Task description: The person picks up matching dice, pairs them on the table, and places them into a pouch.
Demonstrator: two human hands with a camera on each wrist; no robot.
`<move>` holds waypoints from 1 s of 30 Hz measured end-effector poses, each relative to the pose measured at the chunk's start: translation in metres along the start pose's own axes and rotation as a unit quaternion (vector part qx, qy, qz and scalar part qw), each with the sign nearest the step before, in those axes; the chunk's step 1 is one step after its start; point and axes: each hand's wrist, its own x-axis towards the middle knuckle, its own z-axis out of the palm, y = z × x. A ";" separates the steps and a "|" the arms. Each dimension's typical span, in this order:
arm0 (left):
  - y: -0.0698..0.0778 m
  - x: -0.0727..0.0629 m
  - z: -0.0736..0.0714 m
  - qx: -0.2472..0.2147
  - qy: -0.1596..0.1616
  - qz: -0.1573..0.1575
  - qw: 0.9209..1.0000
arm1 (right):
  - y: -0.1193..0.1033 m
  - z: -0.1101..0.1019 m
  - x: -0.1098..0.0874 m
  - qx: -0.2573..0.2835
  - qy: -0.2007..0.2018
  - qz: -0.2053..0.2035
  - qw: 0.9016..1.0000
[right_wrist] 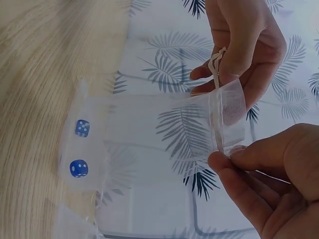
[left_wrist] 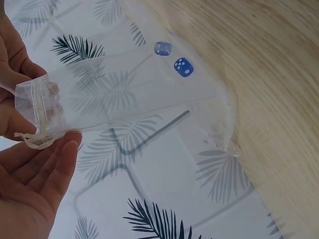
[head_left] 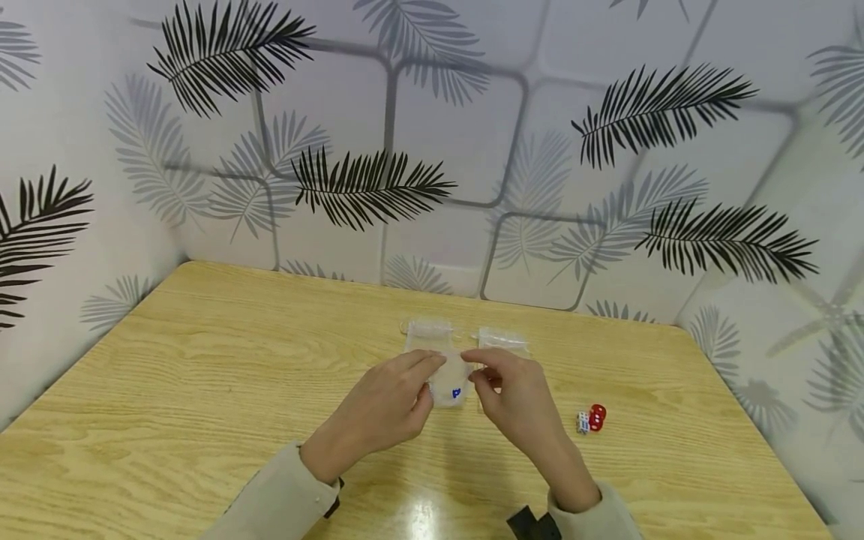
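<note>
A sheer white drawstring pouch (right_wrist: 144, 119) is stretched between both hands, with a blue die (right_wrist: 79, 168) and a second blue die (right_wrist: 82, 128) inside its lower end. My left hand (head_left: 388, 405) pinches one side of the mouth, where the cord (left_wrist: 37, 142) loops out by the fingers. Thumb and fingertips of my right hand (head_left: 513, 390) pinch the opposite top edge. In the head view the pouch hangs upright above the table, its blue contents showing low down.
Two more sheer pouches, a left one (head_left: 430, 330) and a right one (head_left: 502, 340), lie on the wooden table (head_left: 236, 360) beyond the hands. To the right, a red die (head_left: 597, 417) sits beside small white dice (head_left: 583, 423). A leaf-patterned backdrop (head_left: 459, 247) rises behind the table.
</note>
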 end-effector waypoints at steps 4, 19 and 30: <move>0.000 0.001 0.000 0.010 -0.002 0.003 1.000 | 0.000 0.001 0.000 -0.006 0.011 0.000 1.000; -0.004 0.000 -0.001 0.011 0.027 -0.003 1.000 | 0.003 0.001 0.001 -0.014 0.020 0.004 1.000; -0.007 0.001 -0.009 0.042 0.062 -0.036 0.997 | 0.004 -0.008 0.002 0.001 0.026 0.024 0.999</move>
